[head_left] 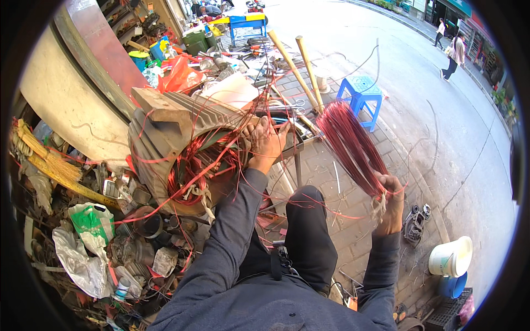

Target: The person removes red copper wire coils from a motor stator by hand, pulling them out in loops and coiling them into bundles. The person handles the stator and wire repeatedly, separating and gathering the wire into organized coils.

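A large finned electric motor stator [157, 136] lies on its side in front of me, with red enamelled copper windings [188, 178] inside its bore. My left hand [265, 142] is at the right rim of the stator, its fingers curled among loose red wires; whether it grips one is hard to see. In my right hand [391, 194] is the lower end of a long looped coil of red enamelled copper wire [350, 140]. The coil tilts up and left, away from the stator. A strip of pale cloth [379, 209] hangs at the held end.
Two wooden handles [296, 68] rise beyond the stator, near a blue plastic stool [362, 93]. Scrap parts and bags [91, 231] crowd the left. A white bucket [451, 256] and black crate [453, 310] stand at lower right. Two people [453, 56] walk across the street.
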Tool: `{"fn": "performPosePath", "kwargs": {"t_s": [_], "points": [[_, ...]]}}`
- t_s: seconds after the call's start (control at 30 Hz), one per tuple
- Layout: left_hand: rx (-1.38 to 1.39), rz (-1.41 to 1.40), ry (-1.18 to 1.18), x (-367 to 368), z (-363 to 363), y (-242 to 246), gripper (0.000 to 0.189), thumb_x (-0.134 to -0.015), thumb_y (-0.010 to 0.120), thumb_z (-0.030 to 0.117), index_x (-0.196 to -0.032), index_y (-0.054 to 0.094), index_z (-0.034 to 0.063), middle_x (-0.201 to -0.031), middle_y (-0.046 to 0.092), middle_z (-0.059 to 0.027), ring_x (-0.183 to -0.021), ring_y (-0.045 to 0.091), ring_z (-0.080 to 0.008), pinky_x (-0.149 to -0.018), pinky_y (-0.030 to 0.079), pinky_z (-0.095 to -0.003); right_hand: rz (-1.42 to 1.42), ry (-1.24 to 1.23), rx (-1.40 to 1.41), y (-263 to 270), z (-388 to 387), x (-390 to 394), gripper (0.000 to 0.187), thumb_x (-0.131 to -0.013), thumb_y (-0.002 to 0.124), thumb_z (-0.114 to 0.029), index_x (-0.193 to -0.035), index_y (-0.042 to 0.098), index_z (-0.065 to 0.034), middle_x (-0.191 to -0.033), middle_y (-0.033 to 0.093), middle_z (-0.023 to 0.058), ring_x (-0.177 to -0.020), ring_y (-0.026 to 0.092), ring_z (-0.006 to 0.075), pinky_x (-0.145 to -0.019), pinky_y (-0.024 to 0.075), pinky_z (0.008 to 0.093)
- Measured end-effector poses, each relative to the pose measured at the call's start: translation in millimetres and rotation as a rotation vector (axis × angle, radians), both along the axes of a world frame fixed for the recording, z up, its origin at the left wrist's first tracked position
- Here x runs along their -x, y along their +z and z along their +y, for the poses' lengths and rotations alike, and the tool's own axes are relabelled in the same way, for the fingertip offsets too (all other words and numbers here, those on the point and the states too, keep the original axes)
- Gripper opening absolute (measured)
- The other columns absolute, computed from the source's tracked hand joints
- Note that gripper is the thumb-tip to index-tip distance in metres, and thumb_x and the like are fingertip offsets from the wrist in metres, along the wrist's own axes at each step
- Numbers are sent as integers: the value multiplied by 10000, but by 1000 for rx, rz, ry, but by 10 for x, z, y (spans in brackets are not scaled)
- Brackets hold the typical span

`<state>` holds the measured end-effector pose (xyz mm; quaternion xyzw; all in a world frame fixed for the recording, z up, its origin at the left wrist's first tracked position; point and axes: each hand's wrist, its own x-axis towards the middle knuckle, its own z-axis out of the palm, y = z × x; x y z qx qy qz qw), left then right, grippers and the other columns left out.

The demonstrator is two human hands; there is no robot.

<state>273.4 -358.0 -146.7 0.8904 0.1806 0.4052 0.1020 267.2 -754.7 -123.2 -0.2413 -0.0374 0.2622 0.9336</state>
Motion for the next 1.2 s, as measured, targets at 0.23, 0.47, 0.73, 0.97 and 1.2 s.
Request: {"fn": "performPosePath", "kwargs": {"t_s": [0.23,0.47,0.73,0.97,1.2], "points": [[30,-148,25,97,-57,24,661,-941,694,325,-1364,491,-141,-1413,489,-415,-1333,452,-558,-1159,296,-635,-93,163,57,222,760,-574,91,-987,490,-104,-934,514,-34,-795,575,39,-468,527,93,-373,441,228],[324,-137,-214,523,-314,66,753,-958,667,196,-1544,292,-91,-1539,377,-370,-1421,388,-502,-1191,306,-537,-211,5,296,188,1934,-983,125,-902,520,7,-1011,580,17,-768,604,69,-632,556,131,-598,532,284],[1110,-463,-472,820,-449,29,291,-1060,541,141,-1302,565,-19,-1188,684,-153,-1118,660,-317,-1003,504,-362,-376,213,415,-93,2641,-1002,241,-935,556,-34,-1173,595,-33,-765,645,28,-427,494,74,-344,324,226],[1932,-569,-808,715,-471,43,273,-1100,535,261,-1196,626,22,-1108,716,-104,-1027,695,-250,-921,565,-406,-441,246,412,-97,2530,-882,415,-925,535,-13,-1337,573,-48,-805,650,-8,-528,527,38,-395,374,203],[2002,-584,-1024,629,-337,13,268,-1069,612,297,-1155,613,44,-1069,724,-129,-1108,711,-318,-974,582,-423,-355,173,354,-114,2552,-810,393,-924,544,-18,-1315,579,-25,-809,620,-9,-553,518,43,-403,360,219]]}}
